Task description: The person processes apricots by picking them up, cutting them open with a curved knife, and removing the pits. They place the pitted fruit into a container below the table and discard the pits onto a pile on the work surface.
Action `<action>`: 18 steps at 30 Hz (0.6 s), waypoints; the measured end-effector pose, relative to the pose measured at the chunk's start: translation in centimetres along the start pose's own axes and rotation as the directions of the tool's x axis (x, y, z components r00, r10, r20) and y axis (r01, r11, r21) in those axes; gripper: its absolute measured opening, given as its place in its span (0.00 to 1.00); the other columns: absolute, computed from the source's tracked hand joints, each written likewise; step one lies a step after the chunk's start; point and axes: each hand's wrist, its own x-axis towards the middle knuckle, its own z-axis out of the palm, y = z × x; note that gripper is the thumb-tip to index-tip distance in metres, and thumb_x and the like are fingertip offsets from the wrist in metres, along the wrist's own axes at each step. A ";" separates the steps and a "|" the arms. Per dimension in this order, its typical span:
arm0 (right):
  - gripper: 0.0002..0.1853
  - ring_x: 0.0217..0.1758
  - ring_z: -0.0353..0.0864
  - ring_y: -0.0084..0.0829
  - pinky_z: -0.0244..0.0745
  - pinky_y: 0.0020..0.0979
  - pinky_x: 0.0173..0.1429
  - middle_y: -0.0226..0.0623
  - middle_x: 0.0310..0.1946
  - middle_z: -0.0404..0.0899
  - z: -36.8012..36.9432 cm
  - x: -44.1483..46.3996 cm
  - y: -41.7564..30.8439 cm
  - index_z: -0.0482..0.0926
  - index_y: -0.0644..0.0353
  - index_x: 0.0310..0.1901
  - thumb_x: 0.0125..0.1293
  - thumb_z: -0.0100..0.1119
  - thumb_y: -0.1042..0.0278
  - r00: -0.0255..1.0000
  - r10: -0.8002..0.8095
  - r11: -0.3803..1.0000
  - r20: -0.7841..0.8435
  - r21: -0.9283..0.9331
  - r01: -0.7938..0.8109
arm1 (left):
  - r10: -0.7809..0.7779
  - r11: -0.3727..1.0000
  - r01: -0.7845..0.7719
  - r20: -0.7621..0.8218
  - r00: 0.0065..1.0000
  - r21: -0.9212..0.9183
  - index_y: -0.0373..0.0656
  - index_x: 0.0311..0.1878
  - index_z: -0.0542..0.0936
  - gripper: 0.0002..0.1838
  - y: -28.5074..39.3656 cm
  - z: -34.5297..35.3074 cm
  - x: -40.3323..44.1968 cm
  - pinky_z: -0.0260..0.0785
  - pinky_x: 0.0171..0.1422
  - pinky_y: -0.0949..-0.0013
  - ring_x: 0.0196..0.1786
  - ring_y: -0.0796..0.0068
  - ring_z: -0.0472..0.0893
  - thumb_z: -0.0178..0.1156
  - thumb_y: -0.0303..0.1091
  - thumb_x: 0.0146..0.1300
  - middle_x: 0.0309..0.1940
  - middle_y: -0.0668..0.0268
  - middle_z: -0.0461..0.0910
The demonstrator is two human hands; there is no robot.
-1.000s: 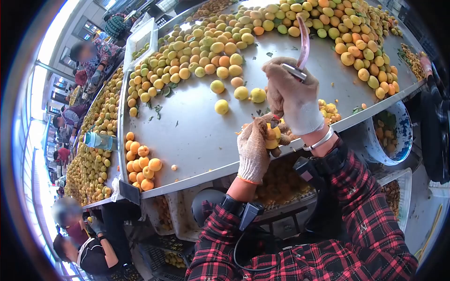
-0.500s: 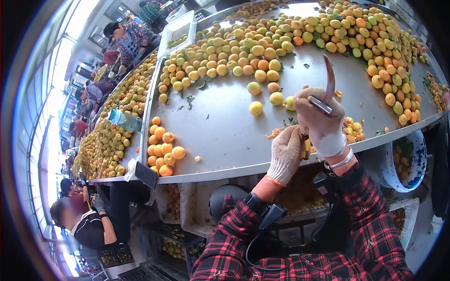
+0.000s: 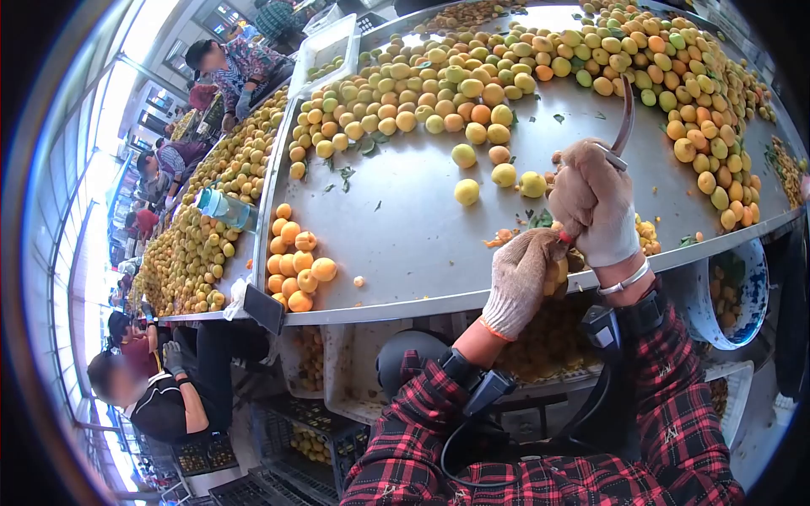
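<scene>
Both gloved hands meet over the table's front edge. My right hand is closed around a curved knife, its blade pointing up and away from me. A red piece, perhaps the handle's end, shows below that fist, touching the left glove. My left hand is curled around a yellowish apricot, mostly hidden by the fingers. Cut apricot pieces lie just beyond the right wrist. A few whole apricots sit on the metal table ahead of my hands.
A large heap of apricots spreads across the back and right. Orange apricots cluster at the front left, near a dark phone-like slab. A blue-rimmed bucket stands below the right edge. Other people work at the left.
My right hand has turned and shifted slightly right, and the knife blade with it. The red piece now shows between the gloves. My left hand stays almost in place.
</scene>
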 end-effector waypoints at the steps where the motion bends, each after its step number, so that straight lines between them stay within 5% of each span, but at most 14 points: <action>1: 0.08 0.11 0.57 0.17 0.52 0.22 0.16 0.24 0.13 0.61 0.2 -0.1 0.2 0.77 0.60 0.37 0.71 0.56 0.65 1.000 0.002 1.000 0.001 -0.001 -0.002 | 0.020 0.999 -0.021 -0.020 1.000 -0.040 0.34 0.45 0.83 0.15 -0.1 0.1 0.0 0.71 0.43 0.73 0.35 0.81 0.77 0.51 0.35 0.72 0.34 0.66 0.83; 3: 0.08 0.11 0.57 0.17 0.52 0.22 0.16 0.24 0.12 0.60 0.8 -0.4 0.8 0.77 0.60 0.37 0.72 0.55 0.65 0.991 -0.104 0.983 -0.085 -0.157 0.090 | 0.041 0.998 -0.043 -0.048 0.998 -0.041 0.34 0.46 0.83 0.15 -0.4 0.3 0.1 0.71 0.44 0.73 0.35 0.80 0.77 0.51 0.35 0.72 0.34 0.66 0.83; 8: 0.13 0.10 0.52 0.17 0.50 0.22 0.16 0.23 0.11 0.57 1.0 -0.7 -0.2 0.73 0.60 0.34 0.74 0.51 0.61 0.999 0.001 0.992 0.038 -0.123 0.004 | 0.089 0.995 -0.088 -0.035 0.995 0.040 0.34 0.44 0.82 0.15 -0.2 0.2 0.1 0.72 0.44 0.72 0.34 0.80 0.76 0.51 0.35 0.72 0.32 0.67 0.82; 11: 0.13 0.09 0.54 0.17 0.51 0.22 0.15 0.24 0.10 0.58 1.0 -1.2 -0.3 0.72 0.63 0.33 0.73 0.54 0.63 0.990 0.036 0.986 0.138 -0.167 -0.013 | -0.104 0.993 0.107 0.068 0.992 -0.043 0.35 0.44 0.80 0.13 -0.3 0.0 -0.2 0.71 0.43 0.71 0.33 0.77 0.76 0.50 0.34 0.73 0.32 0.65 0.81; 13: 0.12 0.08 0.56 0.18 0.53 0.22 0.13 0.26 0.09 0.60 0.5 -1.5 -0.3 0.72 0.65 0.33 0.71 0.55 0.65 0.960 0.013 0.975 0.278 -0.216 0.050 | 0.236 0.820 -0.313 0.215 0.948 0.479 0.40 0.45 0.79 0.10 -0.5 0.1 -0.5 0.72 0.43 0.67 0.34 0.66 0.79 0.59 0.34 0.64 0.35 0.62 0.81; 15: 0.15 0.07 0.57 0.19 0.54 0.23 0.12 0.29 0.09 0.62 0.1 -1.9 -0.5 0.72 0.67 0.31 0.67 0.61 0.64 0.958 0.027 0.978 0.285 -0.206 0.034 | 0.289 0.768 -0.409 0.303 0.908 0.493 0.42 0.47 0.78 0.14 -0.9 -0.2 -0.6 0.73 0.45 0.64 0.39 0.61 0.80 0.63 0.34 0.58 0.38 0.60 0.80; 18: 0.03 0.30 0.79 0.21 0.74 0.22 0.34 0.27 0.25 0.79 -0.1 -2.2 -2.0 0.81 0.61 0.35 0.59 0.61 0.75 0.900 0.210 0.945 0.383 -0.314 -0.087 | 0.335 0.777 -0.485 0.388 0.859 0.402 0.44 0.51 0.77 0.24 -1.0 0.2 -1.4 0.73 0.49 0.61 0.46 0.52 0.80 0.69 0.33 0.47 0.44 0.56 0.80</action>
